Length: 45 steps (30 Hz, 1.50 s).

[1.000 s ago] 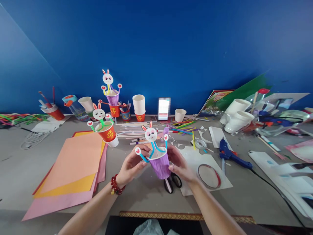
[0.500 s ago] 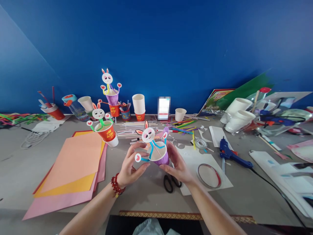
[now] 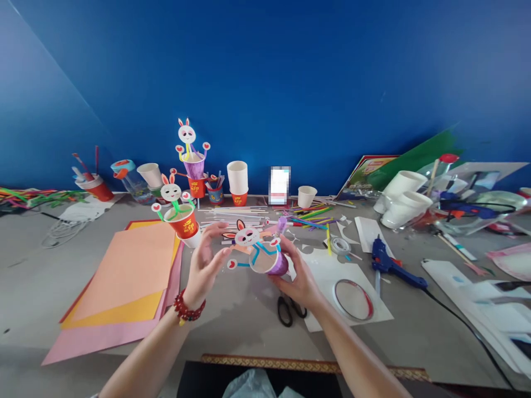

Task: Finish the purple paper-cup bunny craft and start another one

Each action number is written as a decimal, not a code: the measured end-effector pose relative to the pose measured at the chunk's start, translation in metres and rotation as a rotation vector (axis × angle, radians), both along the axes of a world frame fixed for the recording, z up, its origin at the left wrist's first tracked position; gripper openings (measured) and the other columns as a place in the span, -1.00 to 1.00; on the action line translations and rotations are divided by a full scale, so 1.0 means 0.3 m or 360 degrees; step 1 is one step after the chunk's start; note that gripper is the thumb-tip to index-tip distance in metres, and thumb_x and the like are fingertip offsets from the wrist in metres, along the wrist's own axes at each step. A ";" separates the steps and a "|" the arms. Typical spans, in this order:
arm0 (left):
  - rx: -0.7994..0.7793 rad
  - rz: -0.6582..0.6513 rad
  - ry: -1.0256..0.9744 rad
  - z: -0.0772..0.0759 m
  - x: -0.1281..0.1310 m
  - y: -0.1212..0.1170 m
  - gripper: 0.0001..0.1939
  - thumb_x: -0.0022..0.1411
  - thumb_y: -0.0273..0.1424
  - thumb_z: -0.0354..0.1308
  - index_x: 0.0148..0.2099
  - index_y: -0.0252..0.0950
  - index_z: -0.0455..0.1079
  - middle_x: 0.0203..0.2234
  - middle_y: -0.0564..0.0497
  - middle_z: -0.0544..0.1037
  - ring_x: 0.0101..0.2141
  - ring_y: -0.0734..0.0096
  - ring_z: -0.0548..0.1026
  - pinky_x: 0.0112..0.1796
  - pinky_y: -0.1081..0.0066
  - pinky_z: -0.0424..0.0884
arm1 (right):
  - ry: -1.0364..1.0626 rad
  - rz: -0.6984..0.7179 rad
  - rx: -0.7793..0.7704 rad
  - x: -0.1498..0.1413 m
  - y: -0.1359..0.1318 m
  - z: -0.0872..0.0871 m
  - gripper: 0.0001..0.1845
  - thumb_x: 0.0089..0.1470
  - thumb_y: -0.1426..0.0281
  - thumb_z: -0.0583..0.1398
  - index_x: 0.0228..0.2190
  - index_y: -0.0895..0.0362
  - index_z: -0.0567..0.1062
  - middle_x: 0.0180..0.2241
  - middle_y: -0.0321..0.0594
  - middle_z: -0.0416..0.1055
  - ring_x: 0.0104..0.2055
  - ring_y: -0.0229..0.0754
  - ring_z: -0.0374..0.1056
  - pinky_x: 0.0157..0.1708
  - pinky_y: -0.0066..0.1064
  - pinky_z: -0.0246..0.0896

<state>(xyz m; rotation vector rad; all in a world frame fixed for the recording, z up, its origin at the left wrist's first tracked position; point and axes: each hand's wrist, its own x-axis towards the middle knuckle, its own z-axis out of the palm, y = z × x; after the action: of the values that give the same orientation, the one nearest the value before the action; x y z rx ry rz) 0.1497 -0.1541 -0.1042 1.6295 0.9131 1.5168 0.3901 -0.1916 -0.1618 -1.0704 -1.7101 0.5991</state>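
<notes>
A purple paper cup [image 3: 279, 264] is tilted with its mouth toward me, and my right hand [image 3: 302, 279] grips it around the right side. Blue pipe-cleaner arms [image 3: 258, 253] come out of the cup, with a round heart paw at each end. Above them is a white paper rabbit head [image 3: 248, 236], leaning left. My left hand [image 3: 206, 268], with a red bead bracelet, is open beside the rabbit's ear, thumb and fingers apart. Whether a fingertip touches the ear I cannot tell. Black-handled scissors [image 3: 285, 310] lie below the right hand, partly covered by it.
Coloured paper sheets [image 3: 124, 271] lie at left. Two finished rabbit cups, a red one [image 3: 182, 223] and a purple one [image 3: 193, 166], stand behind. A blue glue gun [image 3: 394, 265], a tape roll [image 3: 353, 299] and white cut paper lie at right. Pipe cleaners [image 3: 311, 216] are scattered behind.
My left hand has moved left and up off the cup's left side. The cup has tipped further over in my right hand, and the rabbit head has dropped lower and to the left.
</notes>
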 end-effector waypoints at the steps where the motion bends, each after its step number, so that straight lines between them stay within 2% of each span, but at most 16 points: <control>1: -0.0046 -0.0031 0.0062 0.018 -0.003 -0.003 -0.70 0.24 -0.22 0.22 0.00 -0.18 0.42 0.04 -0.12 0.44 0.14 0.07 0.34 0.18 0.12 0.21 | -0.0022 0.0007 0.0002 -0.001 0.000 0.000 -0.12 0.02 0.40 0.33 0.29 -0.01 0.09 0.22 0.00 0.26 0.20 0.11 0.29 0.17 -0.04 0.22; 4: -0.0144 -0.0048 0.0217 0.067 -0.005 -0.018 -0.73 0.23 -0.26 0.25 -0.03 -0.18 0.42 0.00 -0.11 0.47 0.09 0.11 0.40 0.12 0.16 0.29 | -0.0041 0.0035 -0.0013 -0.001 0.000 0.002 -0.09 0.02 0.40 0.33 0.31 -0.01 0.06 0.20 -0.01 0.29 0.19 0.11 0.30 0.16 -0.02 0.22; 8: -0.0076 0.0003 0.0369 0.109 0.006 -0.023 -0.82 0.24 -0.29 0.23 -0.11 -0.20 0.44 -0.06 -0.08 0.51 0.03 0.18 0.45 0.05 0.23 0.35 | -0.0048 0.0083 -0.0004 -0.002 -0.003 0.008 -0.07 0.03 0.40 0.32 0.32 0.00 0.04 0.24 0.00 0.25 0.20 0.11 0.29 0.16 -0.02 0.22; 10: -0.0034 0.0027 0.0408 0.120 0.016 -0.015 -0.87 0.26 -0.30 0.22 -0.16 -0.21 0.45 -0.08 -0.06 0.52 0.00 0.21 0.47 0.01 0.27 0.37 | -0.0048 0.0087 0.0010 -0.004 -0.006 0.010 -0.08 0.03 0.39 0.33 0.32 0.00 0.05 0.27 0.00 0.21 0.22 0.12 0.27 0.18 -0.01 0.20; 14: -0.0026 0.0065 0.0442 0.135 0.040 -0.002 -0.91 0.27 -0.32 0.20 -0.23 -0.22 0.43 -0.13 -0.04 0.54 -0.04 0.23 0.49 -0.05 0.29 0.40 | -0.0028 0.0066 0.0000 -0.003 -0.009 0.016 -0.08 0.02 0.38 0.34 0.31 0.01 0.06 0.23 -0.01 0.25 0.21 0.11 0.28 0.17 -0.03 0.21; 21: -0.0106 -0.0023 0.0297 0.162 0.083 -0.002 -0.86 0.27 -0.27 0.21 -0.22 -0.23 0.42 -0.12 -0.06 0.53 -0.06 0.22 0.49 -0.12 0.32 0.43 | 0.0102 0.0126 0.0080 -0.001 -0.013 0.039 -0.11 0.07 0.37 0.32 0.32 0.01 0.04 0.21 -0.02 0.27 0.17 0.06 0.30 0.15 -0.10 0.26; 24: -0.0027 -0.0009 0.0321 0.170 0.095 0.009 -0.86 0.27 -0.27 0.21 -0.27 -0.24 0.42 -0.17 -0.04 0.55 -0.09 0.24 0.50 -0.10 0.32 0.43 | 0.0133 0.0157 0.0073 -0.003 -0.015 0.047 -0.10 0.08 0.35 0.32 0.33 0.02 0.03 0.22 0.00 0.25 0.17 0.06 0.30 0.14 -0.10 0.26; 26: 0.0003 0.0039 0.0325 0.173 0.099 0.015 -0.85 0.26 -0.28 0.23 -0.18 -0.22 0.44 -0.16 -0.04 0.55 -0.09 0.25 0.51 -0.08 0.30 0.43 | 0.0143 0.0161 0.0065 -0.002 -0.017 0.050 -0.09 0.08 0.33 0.32 0.33 0.02 0.02 0.23 0.00 0.24 0.17 0.07 0.30 0.14 -0.08 0.26; 29: 0.0058 0.0136 0.0230 0.174 0.104 0.014 -0.66 0.23 -0.27 0.27 0.03 -0.18 0.38 -0.03 -0.07 0.51 0.00 0.19 0.48 0.00 0.22 0.42 | 0.0166 0.0129 0.0053 0.000 -0.017 0.052 -0.08 0.08 0.31 0.33 0.33 0.00 0.01 0.24 0.01 0.22 0.16 0.08 0.30 0.13 -0.07 0.27; 33: 0.0251 0.0292 0.0110 0.147 0.102 -0.006 -0.63 0.22 -0.30 0.28 0.06 -0.17 0.35 0.08 -0.12 0.41 0.11 0.14 0.41 0.16 0.11 0.29 | 0.0188 0.0037 0.0027 0.003 -0.015 0.044 -0.05 0.04 0.27 0.36 0.32 -0.01 0.03 0.20 0.01 0.28 0.13 0.09 0.32 0.11 -0.06 0.27; 36: 0.0203 0.0225 -0.0100 0.088 0.093 -0.021 -0.69 0.30 -0.26 0.18 0.07 -0.16 0.36 0.11 -0.12 0.39 0.11 0.15 0.42 0.17 0.09 0.27 | 0.0234 -0.0020 -0.0008 0.005 -0.014 0.038 -0.03 0.02 0.20 0.38 0.32 0.00 0.04 0.13 0.02 0.33 0.11 0.10 0.33 0.08 -0.05 0.29; 39: -0.0035 -0.0006 -0.0311 0.010 0.089 -0.028 -0.64 0.35 -0.17 0.08 0.14 -0.14 0.32 0.11 -0.13 0.41 0.11 0.14 0.42 0.14 0.09 0.32 | 0.0327 0.0020 -0.0016 0.003 -0.014 0.040 -0.05 0.02 0.17 0.37 0.31 0.00 0.06 0.16 0.02 0.31 0.15 0.11 0.30 0.11 -0.06 0.27; 42: -0.0292 -0.0382 -0.0200 -0.055 0.111 -0.040 -0.48 0.25 -0.15 0.22 0.20 -0.13 0.28 0.15 -0.16 0.41 0.16 0.07 0.38 0.14 0.08 0.32 | 0.0392 0.0058 -0.0030 -0.002 -0.014 0.044 -0.07 0.03 0.17 0.38 0.30 -0.01 0.07 0.14 0.00 0.33 0.14 0.08 0.32 0.11 -0.10 0.29; 45: -0.0479 -0.0657 -0.0103 -0.086 0.155 -0.059 -0.43 0.16 -0.21 0.33 0.19 -0.10 0.29 0.21 -0.13 0.37 0.16 0.05 0.39 0.15 0.08 0.33 | 0.0418 0.0028 -0.0055 -0.008 -0.015 0.042 -0.06 0.02 0.14 0.38 0.29 0.00 0.08 0.12 -0.01 0.35 0.12 0.06 0.35 0.10 -0.11 0.31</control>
<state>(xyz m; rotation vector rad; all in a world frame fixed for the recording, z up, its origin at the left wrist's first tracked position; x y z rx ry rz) 0.1963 -0.1718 -0.1301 1.4324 0.6786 1.0850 0.3878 -0.1960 -0.1490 -0.9559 -1.4862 0.7488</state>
